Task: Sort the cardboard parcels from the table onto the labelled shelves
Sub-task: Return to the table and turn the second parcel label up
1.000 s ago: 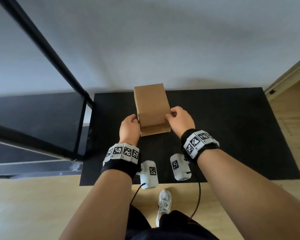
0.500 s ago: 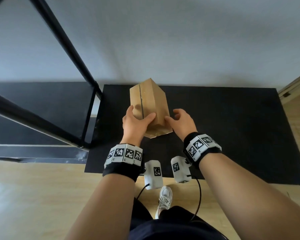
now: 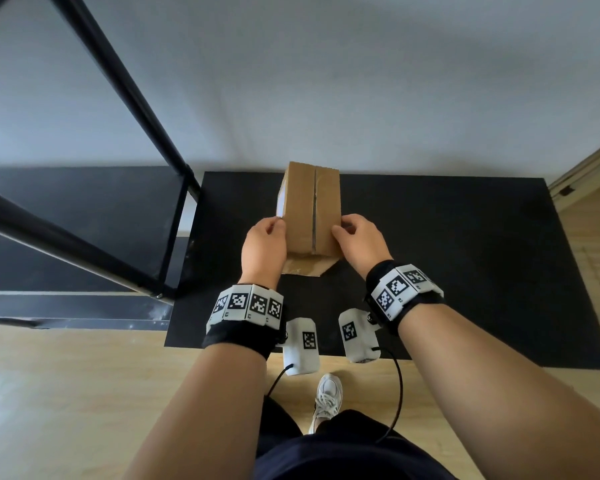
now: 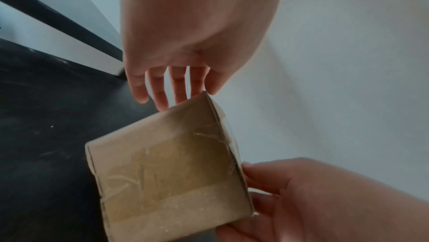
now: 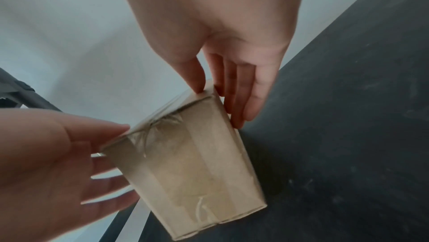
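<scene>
while my wrists are hanging over the near edge of the table point(image 3: 465, 271), i am holding the cardboard parcel point(image 3: 309, 209) between both hands just above its middle, toward the far edge. my left hand point(image 3: 264, 244) is gripping its left side, with a white patch showing there, fingers half spread; my right hand point(image 3: 361, 240) is pinching the right edge, thumb on top. i judge i am turning it to find its label. next comes carrying it to the shelves point(image 3: 84, 220) at the left edge, keeping both grips firm.
</scene>
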Action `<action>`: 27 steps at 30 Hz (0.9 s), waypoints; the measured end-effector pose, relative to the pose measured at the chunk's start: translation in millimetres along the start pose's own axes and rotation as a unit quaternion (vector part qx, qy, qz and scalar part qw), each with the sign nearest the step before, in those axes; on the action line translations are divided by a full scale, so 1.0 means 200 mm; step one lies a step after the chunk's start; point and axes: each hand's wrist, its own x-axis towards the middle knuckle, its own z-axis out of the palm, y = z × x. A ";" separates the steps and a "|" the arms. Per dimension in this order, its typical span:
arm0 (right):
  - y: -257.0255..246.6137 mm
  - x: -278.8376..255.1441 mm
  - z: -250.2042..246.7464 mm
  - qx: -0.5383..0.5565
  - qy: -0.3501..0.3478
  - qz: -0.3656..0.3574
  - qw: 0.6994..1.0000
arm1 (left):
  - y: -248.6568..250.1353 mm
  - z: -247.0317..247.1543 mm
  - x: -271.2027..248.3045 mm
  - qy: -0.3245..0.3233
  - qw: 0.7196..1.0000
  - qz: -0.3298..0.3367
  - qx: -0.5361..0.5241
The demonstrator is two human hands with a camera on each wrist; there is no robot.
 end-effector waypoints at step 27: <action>0.03 -0.03 -0.02 -0.059 -0.052 0.009 0.997 | -0.14 0.01 -0.03 -0.005 0.998 -0.001 0.057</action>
